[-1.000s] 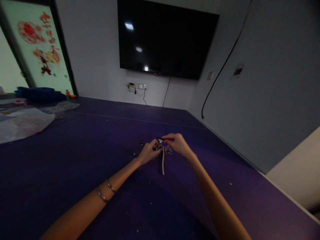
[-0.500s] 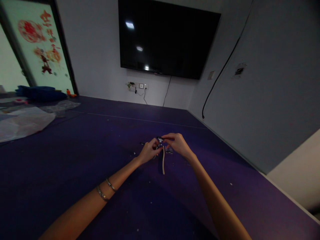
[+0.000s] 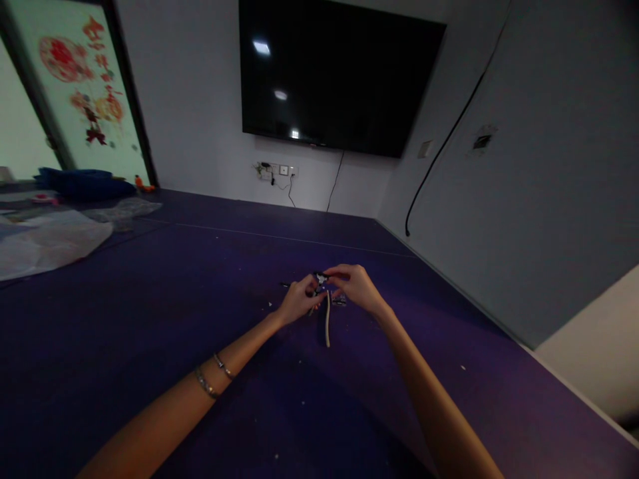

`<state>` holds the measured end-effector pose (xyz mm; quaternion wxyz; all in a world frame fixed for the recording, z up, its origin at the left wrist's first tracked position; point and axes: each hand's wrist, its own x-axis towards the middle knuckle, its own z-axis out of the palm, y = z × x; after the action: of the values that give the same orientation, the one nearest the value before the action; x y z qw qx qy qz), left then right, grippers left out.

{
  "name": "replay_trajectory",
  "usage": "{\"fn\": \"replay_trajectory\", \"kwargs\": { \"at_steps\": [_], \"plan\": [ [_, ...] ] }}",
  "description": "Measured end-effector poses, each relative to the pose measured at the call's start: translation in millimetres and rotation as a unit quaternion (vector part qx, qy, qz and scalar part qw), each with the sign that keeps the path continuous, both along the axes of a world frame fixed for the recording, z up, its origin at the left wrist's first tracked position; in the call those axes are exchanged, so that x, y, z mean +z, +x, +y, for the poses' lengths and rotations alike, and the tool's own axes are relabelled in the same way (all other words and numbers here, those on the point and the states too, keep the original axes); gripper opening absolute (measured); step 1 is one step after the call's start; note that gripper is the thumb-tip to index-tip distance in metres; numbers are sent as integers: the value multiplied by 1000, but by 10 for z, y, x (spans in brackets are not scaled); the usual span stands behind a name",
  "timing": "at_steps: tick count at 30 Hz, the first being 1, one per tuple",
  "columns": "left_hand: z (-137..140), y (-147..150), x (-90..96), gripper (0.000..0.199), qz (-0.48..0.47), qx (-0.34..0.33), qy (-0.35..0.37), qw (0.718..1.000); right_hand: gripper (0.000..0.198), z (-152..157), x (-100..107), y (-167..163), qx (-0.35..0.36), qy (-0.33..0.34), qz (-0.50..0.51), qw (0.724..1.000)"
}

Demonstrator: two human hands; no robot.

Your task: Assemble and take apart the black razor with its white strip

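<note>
A small black-and-white piece (image 3: 321, 279) is pinched between my two hands, just above the purple surface. It is too small for me to tell its kind. My left hand (image 3: 298, 301) has its fingers closed on the near left side of the piece. From the right, my right hand (image 3: 355, 287) grips its edge between thumb and fingertips. A pale cord-like strip (image 3: 328, 326) hangs or lies just below the hands. Beside the right fingers lies a small dark flat item (image 3: 339, 301). A thin black item (image 3: 285, 285) lies left of the left hand.
White scraps dot the purple surface (image 3: 210, 346). Clear plastic sheeting (image 3: 64, 243) and a dark blue cloth-like bundle (image 3: 80, 184) lie at the far left. A television (image 3: 339, 80) hangs on the wall, and a black cable (image 3: 449, 133) runs down the right wall.
The view has shifted very slightly. Both hands stay on the small black-and-white piece, with hardly any movement of the fingers.
</note>
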<state>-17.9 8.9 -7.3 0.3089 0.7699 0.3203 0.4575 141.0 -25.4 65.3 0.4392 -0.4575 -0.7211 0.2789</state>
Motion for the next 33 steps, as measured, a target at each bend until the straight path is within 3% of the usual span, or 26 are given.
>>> {"fn": "replay_trajectory", "kwargs": {
  "at_steps": [7, 33],
  "plan": [
    [8, 14, -38, 26, -28, -22, -33, 999, 22, 28, -27, 15, 10, -14, 5, 1000],
    [1, 24, 3, 18, -12, 11, 3, 1000, 25, 29, -40, -21, 11, -16, 60, 998]
  ]
}}
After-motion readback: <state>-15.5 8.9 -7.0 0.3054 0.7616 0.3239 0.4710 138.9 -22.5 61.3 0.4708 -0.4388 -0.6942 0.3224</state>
